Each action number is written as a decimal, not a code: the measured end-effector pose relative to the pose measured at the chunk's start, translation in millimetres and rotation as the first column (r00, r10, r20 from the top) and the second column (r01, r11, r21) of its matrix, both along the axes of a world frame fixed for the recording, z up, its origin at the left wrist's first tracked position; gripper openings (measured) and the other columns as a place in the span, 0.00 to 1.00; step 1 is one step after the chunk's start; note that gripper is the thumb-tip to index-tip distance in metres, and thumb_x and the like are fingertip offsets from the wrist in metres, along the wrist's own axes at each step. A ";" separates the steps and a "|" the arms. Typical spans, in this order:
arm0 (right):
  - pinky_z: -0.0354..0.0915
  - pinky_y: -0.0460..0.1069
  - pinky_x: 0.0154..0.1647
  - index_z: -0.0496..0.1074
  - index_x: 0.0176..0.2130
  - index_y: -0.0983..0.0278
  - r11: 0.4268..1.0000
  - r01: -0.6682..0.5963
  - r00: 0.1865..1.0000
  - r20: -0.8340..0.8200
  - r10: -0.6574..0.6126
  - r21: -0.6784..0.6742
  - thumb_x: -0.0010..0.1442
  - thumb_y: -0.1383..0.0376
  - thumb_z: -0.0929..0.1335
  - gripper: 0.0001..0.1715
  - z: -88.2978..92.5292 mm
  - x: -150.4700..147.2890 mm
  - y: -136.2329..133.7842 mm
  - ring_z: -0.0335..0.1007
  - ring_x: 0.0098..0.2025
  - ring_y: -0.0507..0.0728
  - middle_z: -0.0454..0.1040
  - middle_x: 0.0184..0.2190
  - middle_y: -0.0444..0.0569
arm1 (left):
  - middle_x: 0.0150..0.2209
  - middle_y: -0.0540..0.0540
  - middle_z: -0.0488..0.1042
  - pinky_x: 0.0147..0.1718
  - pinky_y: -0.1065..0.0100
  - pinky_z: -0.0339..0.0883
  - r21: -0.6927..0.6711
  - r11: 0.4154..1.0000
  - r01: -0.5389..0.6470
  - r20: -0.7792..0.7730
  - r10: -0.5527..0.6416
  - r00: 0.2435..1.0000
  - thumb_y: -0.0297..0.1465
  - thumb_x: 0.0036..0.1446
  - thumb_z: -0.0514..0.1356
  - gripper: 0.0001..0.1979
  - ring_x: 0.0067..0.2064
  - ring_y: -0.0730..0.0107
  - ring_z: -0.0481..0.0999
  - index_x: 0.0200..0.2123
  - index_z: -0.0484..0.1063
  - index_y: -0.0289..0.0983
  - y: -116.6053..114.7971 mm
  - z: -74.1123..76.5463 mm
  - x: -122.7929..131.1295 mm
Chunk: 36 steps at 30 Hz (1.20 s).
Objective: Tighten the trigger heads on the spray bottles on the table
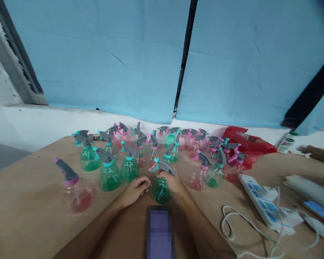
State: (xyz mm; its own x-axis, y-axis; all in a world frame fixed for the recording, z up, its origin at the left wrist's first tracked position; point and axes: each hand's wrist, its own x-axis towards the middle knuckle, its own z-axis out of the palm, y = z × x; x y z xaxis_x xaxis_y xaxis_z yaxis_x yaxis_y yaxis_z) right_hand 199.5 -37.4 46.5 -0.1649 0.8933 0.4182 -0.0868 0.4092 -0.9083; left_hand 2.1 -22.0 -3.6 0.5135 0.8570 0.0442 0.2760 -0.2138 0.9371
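A green spray bottle point(161, 191) with a grey and teal trigger head stands on the wooden table point(29, 201) in front of me. My right hand point(172, 181) is wrapped round its neck just under the trigger. My left hand point(136, 190) rests on the table just left of the bottle, fingers curled loosely, holding nothing that I can see. Several more green and pink spray bottles point(129, 166) stand in a crowd behind. A single pink bottle point(78, 192) stands apart at the left.
A white power strip point(260, 201) with a white cable point(232, 230) lies at the right, by a phone point(320, 212). A red plastic bag point(248, 144) and a white bottle point(286, 143) sit at the back right. A blurred dark object point(160, 232) lies between my forearms.
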 end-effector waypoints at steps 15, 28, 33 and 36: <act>0.65 0.50 0.41 0.79 0.35 0.58 0.993 0.107 0.993 0.042 -0.109 0.043 0.49 0.67 0.66 0.14 -3.0 2.0 -1.6 0.69 0.34 0.56 0.78 0.31 0.44 | 0.27 0.52 0.69 0.28 0.71 0.58 -0.026 1.000 -0.013 0.003 0.013 1.000 0.46 0.59 0.57 0.17 0.27 0.72 0.65 0.33 0.70 0.38 -3.1 6.9 0.4; 0.64 0.49 0.35 0.73 0.38 0.63 0.634 0.755 0.646 -0.027 -0.763 0.166 0.57 0.58 0.68 0.11 10.3 52.1 -4.0 0.68 0.31 0.55 0.73 0.28 0.44 | 0.27 0.52 0.69 0.28 0.71 0.58 -0.028 1.000 -0.005 -0.034 0.004 0.999 0.47 0.61 0.57 0.19 0.28 0.72 0.66 0.34 0.72 0.37 -1.8 8.3 -0.2; 0.66 0.51 0.40 0.77 0.44 0.65 0.566 0.792 0.578 0.019 -0.816 0.229 0.60 0.59 0.68 0.16 1.4 52.1 -0.3 0.72 0.36 0.58 0.78 0.34 0.49 | 0.27 0.52 0.69 0.28 0.71 0.58 -0.021 1.000 -0.001 -0.028 0.001 1.000 0.48 0.62 0.56 0.19 0.28 0.72 0.65 0.34 0.73 0.37 -2.9 9.8 0.3; 0.66 0.52 0.42 0.77 0.46 0.65 0.577 0.788 0.577 0.073 -0.814 0.216 0.60 0.59 0.68 0.18 -2.3 51.2 1.4 0.73 0.37 0.59 0.79 0.37 0.50 | 0.27 0.52 0.69 0.29 0.71 0.58 -0.022 1.000 0.000 -0.019 0.000 1.000 0.48 0.61 0.57 0.19 0.28 0.72 0.65 0.34 0.73 0.37 -3.3 9.7 0.1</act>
State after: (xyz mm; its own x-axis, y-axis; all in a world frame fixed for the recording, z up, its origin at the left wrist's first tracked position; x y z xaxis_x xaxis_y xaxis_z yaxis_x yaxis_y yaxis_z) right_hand 250.7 -36.0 44.1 0.5175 0.6217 0.5880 0.4698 0.3679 -0.8025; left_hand 2.1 -25.4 6.1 0.5141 0.8576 0.0155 0.2941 -0.1932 0.9360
